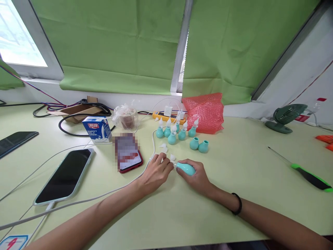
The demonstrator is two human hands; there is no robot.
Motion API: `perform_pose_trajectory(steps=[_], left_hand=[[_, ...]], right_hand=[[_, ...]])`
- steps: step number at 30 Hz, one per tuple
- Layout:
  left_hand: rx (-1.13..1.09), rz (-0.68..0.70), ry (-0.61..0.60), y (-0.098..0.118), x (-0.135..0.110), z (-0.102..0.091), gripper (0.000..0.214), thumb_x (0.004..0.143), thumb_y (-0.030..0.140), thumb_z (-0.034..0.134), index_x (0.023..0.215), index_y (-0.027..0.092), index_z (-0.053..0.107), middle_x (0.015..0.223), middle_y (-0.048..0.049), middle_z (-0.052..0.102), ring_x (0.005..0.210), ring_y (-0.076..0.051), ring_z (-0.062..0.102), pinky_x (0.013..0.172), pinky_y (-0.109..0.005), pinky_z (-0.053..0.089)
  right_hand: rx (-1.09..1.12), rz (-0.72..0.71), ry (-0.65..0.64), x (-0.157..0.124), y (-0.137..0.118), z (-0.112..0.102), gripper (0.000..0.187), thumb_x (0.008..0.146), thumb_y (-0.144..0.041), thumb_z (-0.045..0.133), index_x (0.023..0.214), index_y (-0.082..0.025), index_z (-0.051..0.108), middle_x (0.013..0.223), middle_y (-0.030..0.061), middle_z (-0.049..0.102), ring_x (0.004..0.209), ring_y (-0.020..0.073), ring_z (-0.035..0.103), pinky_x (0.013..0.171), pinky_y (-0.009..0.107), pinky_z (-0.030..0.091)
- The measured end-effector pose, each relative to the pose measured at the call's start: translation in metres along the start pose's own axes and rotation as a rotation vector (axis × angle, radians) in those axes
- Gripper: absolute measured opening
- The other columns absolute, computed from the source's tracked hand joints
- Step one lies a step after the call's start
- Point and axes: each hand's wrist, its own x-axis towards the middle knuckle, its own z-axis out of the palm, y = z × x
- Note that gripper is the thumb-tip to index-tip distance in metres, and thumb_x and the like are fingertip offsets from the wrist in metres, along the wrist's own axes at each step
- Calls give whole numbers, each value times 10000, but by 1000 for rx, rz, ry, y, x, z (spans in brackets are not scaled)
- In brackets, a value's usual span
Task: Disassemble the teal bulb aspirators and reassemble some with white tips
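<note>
My right hand point(196, 175) is wrapped round a teal rubber bulb point(186, 168), which lies on its side with its narrow end to the left. My left hand point(158, 172) has its fingers curled together at the translucent nozzle point(173, 162) on that end, partly hiding it. Just beyond my fingers lie loose white nozzle tips point(163, 148). Farther back stand several teal bulbs with tips fitted point(172, 138). To their right, two bulbs without tips point(203, 147) show open round mouths.
Left of my hands lie a red-cased phone point(132, 163), a larger phone point(65, 176) and a milk carton point(97, 129). A white cable point(114, 190) runs under my left arm. Behind are a power strip point(158, 115) and pink bubble wrap point(204, 114). A screwdriver point(309, 176) and fan point(286, 118) are rightward.
</note>
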Motion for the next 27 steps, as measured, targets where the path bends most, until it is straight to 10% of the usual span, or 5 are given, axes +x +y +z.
perform_pose_trajectory(steps=[10, 19, 27], left_hand=[[-330, -181, 187, -5, 3, 0, 94, 778, 182, 483, 804, 165, 571, 729, -47, 568, 705, -144, 445, 593, -265, 417], [213, -12, -2, 14, 3, -10, 169, 722, 19, 427, 653, 105, 555, 615, -82, 501, 694, -212, 429, 554, -335, 345], [172, 98, 38, 6, 3, -5, 161, 746, 63, 451, 606, 98, 521, 606, -63, 478, 694, -189, 427, 564, -299, 360]], right_hand=[[-94, -101, 60, -1, 1, 1, 179, 681, -307, 568, 804, -178, 589, 759, 54, 653, 674, 186, 605, 635, 295, 481], [-203, -275, 32, -5, 5, 5, 178, 729, -269, 513, 874, -182, 567, 740, 59, 639, 637, 174, 596, 604, 292, 480], [-254, -355, 66, -4, 8, 4, 172, 734, -255, 513, 886, -185, 554, 720, 51, 636, 612, 159, 589, 565, 277, 479]])
